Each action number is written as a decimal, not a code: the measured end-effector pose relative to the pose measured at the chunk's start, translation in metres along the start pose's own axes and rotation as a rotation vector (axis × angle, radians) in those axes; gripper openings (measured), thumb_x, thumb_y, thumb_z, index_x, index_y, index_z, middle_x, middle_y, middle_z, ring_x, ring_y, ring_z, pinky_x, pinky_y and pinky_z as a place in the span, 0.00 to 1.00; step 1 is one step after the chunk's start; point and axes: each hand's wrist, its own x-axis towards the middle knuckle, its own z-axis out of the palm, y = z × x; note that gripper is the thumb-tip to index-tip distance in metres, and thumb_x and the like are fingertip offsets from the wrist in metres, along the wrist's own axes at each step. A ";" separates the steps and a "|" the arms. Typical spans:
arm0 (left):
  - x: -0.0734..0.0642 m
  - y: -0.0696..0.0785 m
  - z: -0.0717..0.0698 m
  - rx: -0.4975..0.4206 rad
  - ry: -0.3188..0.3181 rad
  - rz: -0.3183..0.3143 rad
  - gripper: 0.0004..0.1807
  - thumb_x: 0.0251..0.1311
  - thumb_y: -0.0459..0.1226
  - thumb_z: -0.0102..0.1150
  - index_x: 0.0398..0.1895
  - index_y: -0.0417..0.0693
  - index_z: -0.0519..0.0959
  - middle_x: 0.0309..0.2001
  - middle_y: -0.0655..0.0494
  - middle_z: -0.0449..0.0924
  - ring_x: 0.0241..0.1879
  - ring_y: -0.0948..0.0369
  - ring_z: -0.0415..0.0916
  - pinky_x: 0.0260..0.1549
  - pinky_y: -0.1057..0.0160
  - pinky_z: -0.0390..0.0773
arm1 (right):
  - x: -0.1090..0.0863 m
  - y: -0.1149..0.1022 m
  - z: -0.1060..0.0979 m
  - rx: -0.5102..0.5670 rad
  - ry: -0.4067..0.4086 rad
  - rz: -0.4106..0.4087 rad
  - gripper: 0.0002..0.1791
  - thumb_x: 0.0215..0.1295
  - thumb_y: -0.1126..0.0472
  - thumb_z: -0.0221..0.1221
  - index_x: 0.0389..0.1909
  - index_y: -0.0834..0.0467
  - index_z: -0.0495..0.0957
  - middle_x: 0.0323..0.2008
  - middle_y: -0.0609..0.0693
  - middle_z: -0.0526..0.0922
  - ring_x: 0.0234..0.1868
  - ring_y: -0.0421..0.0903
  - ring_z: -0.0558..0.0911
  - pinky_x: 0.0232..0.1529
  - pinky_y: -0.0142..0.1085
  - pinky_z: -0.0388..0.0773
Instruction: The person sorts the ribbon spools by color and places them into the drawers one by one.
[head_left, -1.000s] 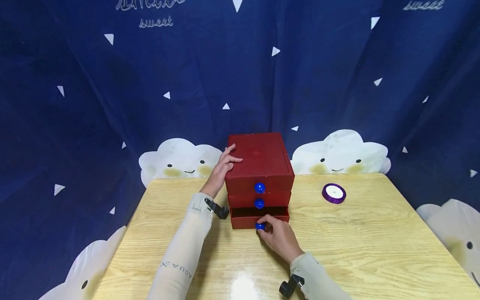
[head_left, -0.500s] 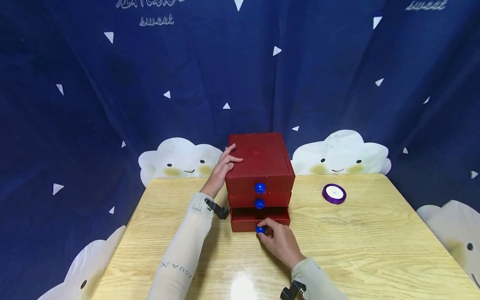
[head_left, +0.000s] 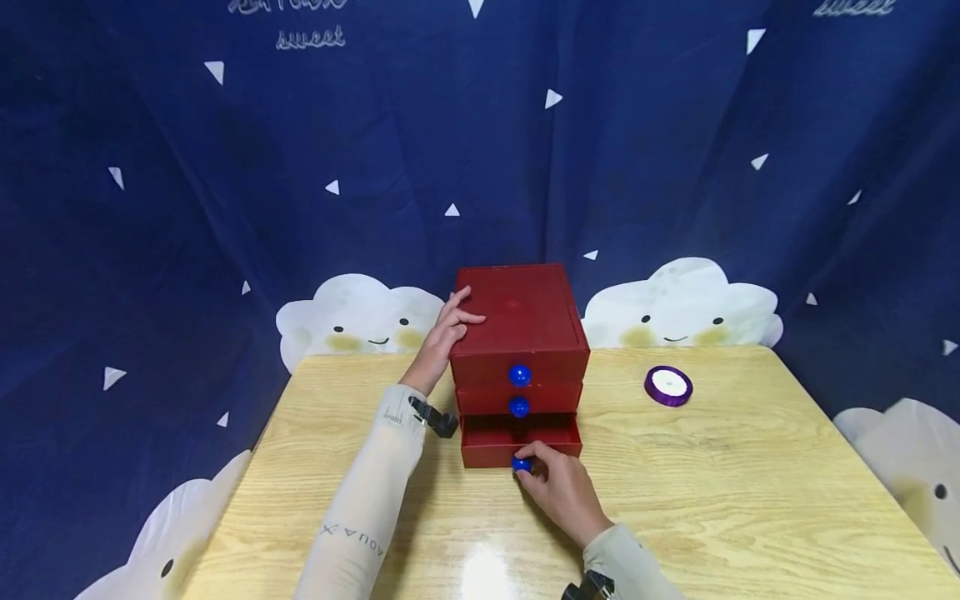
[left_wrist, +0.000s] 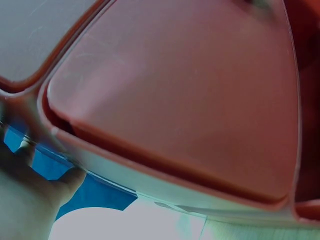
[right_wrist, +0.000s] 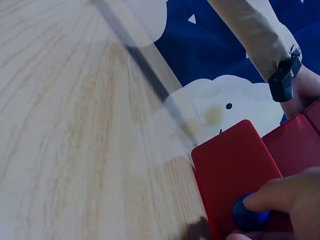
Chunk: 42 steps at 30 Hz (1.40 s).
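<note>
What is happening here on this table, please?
A person is handling a small red drawer unit. The right hand pinches the blue knob of the bottom drawer, which stands partly open. The left hand rests at the unit's top left edge. The two drawers above look closed. A purple-rimmed roll lies apart, to the right on the table.

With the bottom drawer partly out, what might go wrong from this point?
The right hand pinches only a round blue knob, so its fingers may slip off. The left hand rests on the red cabinet; if that touch is light, the cabinet might slide forward. The bottom drawer, partly out, could drop if drawn too far.
</note>
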 end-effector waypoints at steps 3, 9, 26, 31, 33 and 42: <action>0.001 0.000 0.000 0.002 0.002 -0.001 0.20 0.66 0.29 0.37 0.53 0.30 0.76 0.75 0.46 0.47 0.76 0.56 0.29 0.70 0.46 0.32 | -0.002 -0.001 0.000 -0.001 0.008 -0.010 0.12 0.56 0.61 0.68 0.39 0.44 0.82 0.24 0.37 0.78 0.22 0.35 0.73 0.24 0.29 0.71; 0.000 -0.001 0.000 -0.004 -0.001 -0.013 0.20 0.66 0.29 0.37 0.54 0.30 0.76 0.76 0.46 0.47 0.76 0.57 0.29 0.70 0.46 0.32 | -0.008 -0.001 0.000 -0.002 0.007 -0.022 0.11 0.56 0.61 0.68 0.39 0.45 0.82 0.23 0.36 0.77 0.22 0.34 0.72 0.24 0.28 0.71; 0.002 -0.006 0.000 -0.007 0.010 -0.008 0.20 0.66 0.29 0.37 0.53 0.31 0.76 0.75 0.49 0.48 0.75 0.60 0.30 0.70 0.48 0.32 | -0.015 -0.003 -0.003 0.011 -0.022 0.013 0.11 0.57 0.59 0.67 0.40 0.44 0.82 0.26 0.36 0.79 0.23 0.34 0.73 0.24 0.28 0.72; 0.005 -0.022 -0.001 -0.007 0.022 0.002 0.20 0.66 0.30 0.37 0.53 0.35 0.78 0.75 0.56 0.50 0.75 0.64 0.31 0.70 0.50 0.32 | -0.017 -0.004 -0.003 0.015 -0.018 0.016 0.11 0.57 0.59 0.67 0.40 0.43 0.82 0.26 0.36 0.78 0.23 0.34 0.73 0.25 0.28 0.72; 0.005 -0.018 -0.001 -0.011 0.014 0.000 0.20 0.66 0.29 0.37 0.53 0.33 0.77 0.75 0.53 0.49 0.75 0.62 0.30 0.70 0.49 0.32 | -0.017 -0.003 -0.004 0.015 -0.023 0.012 0.11 0.57 0.60 0.67 0.40 0.44 0.82 0.26 0.36 0.78 0.24 0.34 0.73 0.25 0.28 0.73; 0.001 0.001 0.001 -0.006 0.009 -0.012 0.20 0.65 0.28 0.37 0.53 0.29 0.75 0.75 0.45 0.47 0.76 0.57 0.30 0.70 0.47 0.33 | -0.020 -0.003 -0.003 0.022 -0.029 0.008 0.12 0.57 0.60 0.68 0.40 0.43 0.82 0.27 0.35 0.79 0.25 0.33 0.74 0.27 0.28 0.74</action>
